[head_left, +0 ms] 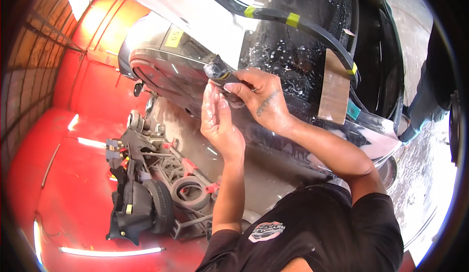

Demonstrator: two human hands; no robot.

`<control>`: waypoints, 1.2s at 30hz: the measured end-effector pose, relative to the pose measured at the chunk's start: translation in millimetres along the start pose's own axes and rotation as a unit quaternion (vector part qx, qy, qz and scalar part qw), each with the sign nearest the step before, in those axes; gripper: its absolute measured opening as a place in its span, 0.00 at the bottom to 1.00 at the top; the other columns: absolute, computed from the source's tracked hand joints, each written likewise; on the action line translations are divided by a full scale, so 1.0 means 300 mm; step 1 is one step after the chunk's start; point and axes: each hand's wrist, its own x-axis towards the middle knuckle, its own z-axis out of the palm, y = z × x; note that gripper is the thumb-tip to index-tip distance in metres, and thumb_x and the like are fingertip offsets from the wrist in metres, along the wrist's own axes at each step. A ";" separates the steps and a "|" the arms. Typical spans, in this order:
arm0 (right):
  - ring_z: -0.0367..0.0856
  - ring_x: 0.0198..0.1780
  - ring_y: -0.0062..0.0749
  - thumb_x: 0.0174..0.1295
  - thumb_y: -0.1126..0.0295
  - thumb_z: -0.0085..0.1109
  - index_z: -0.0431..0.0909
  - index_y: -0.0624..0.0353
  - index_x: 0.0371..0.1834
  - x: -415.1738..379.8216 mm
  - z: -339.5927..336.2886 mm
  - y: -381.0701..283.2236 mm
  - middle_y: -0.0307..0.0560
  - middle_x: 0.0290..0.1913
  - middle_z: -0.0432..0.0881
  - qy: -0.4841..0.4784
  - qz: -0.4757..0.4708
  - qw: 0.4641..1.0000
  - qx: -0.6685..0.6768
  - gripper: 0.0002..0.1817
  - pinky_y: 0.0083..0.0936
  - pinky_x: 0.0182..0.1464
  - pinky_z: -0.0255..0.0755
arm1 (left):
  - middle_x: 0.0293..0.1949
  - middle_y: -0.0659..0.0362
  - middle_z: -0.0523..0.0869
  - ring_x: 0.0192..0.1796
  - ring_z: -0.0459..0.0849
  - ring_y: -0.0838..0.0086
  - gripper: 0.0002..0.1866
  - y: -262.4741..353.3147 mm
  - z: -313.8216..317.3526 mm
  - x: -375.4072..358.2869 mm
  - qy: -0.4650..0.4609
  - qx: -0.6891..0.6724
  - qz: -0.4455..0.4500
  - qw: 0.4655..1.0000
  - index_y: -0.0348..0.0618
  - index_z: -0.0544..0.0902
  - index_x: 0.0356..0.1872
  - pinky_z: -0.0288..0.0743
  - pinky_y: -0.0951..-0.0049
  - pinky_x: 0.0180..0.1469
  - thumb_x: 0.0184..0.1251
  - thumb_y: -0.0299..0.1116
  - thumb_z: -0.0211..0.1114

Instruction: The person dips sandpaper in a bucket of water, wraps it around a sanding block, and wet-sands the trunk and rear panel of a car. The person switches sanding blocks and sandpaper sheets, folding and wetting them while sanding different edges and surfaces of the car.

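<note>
My right hand point(267, 101) pinches a short dark trim piece point(225, 78) between thumb and fingers. The piece has a yellowish line across it and a greyish, smeared end that points up and left. My left hand point(222, 125) is just below it, fingers stretched upward with whitish residue on them, the fingertips right at the lower edge of the piece. Behind both hands is a dark car body panel point(273, 57) spotted with white flecks. A long black curved strip point(317, 29) with yellow tape bands lies over that panel.
A brown flat board point(334, 89) leans on the panel at right. A car with a yellow number tag point(174, 36) stands at the left. Below it are a tyre point(190, 193), a black plastic part point(134, 203) and metal frames. Another person's leg point(422, 101) shows at far right.
</note>
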 end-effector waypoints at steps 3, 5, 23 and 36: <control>0.88 0.36 0.28 0.69 0.75 0.69 0.88 0.68 0.49 -0.042 0.025 -0.008 0.55 0.37 0.90 0.008 -0.031 0.995 0.092 0.10 0.26 0.40 0.81 | 0.72 0.46 0.76 0.75 0.73 0.64 0.24 -0.051 0.004 -0.059 0.004 -0.002 -0.035 0.999 0.27 0.69 0.76 0.67 0.65 0.77 0.83 0.20 0.54; 0.90 0.39 0.30 0.69 0.76 0.67 0.88 0.68 0.51 -0.079 0.021 -0.018 0.57 0.40 0.90 -0.036 0.022 0.994 0.099 0.10 0.26 0.43 0.81 | 0.77 0.47 0.70 0.78 0.70 0.64 0.28 -0.051 0.001 -0.077 -0.034 -0.061 -0.053 0.996 0.29 0.60 0.81 0.64 0.63 0.79 0.85 0.21 0.51; 0.87 0.42 0.53 0.58 0.76 0.75 0.85 0.64 0.52 -0.026 -0.046 0.031 0.60 0.44 0.88 0.042 -0.107 0.986 -0.122 0.18 0.38 0.46 0.81 | 0.32 0.63 0.82 0.32 0.76 0.82 0.07 -0.046 0.005 0.023 0.029 0.012 0.015 0.999 0.37 0.81 0.35 0.74 0.79 0.37 0.77 0.20 0.67; 0.86 0.37 0.35 0.62 0.78 0.71 0.85 0.68 0.44 0.090 -0.071 0.025 0.52 0.37 0.87 -0.118 -0.054 0.991 0.015 0.09 0.30 0.42 0.78 | 0.40 0.58 0.89 0.39 0.86 0.78 0.08 -0.013 -0.034 0.140 -0.092 0.077 0.054 0.991 0.30 0.82 0.53 0.84 0.77 0.45 0.79 0.23 0.66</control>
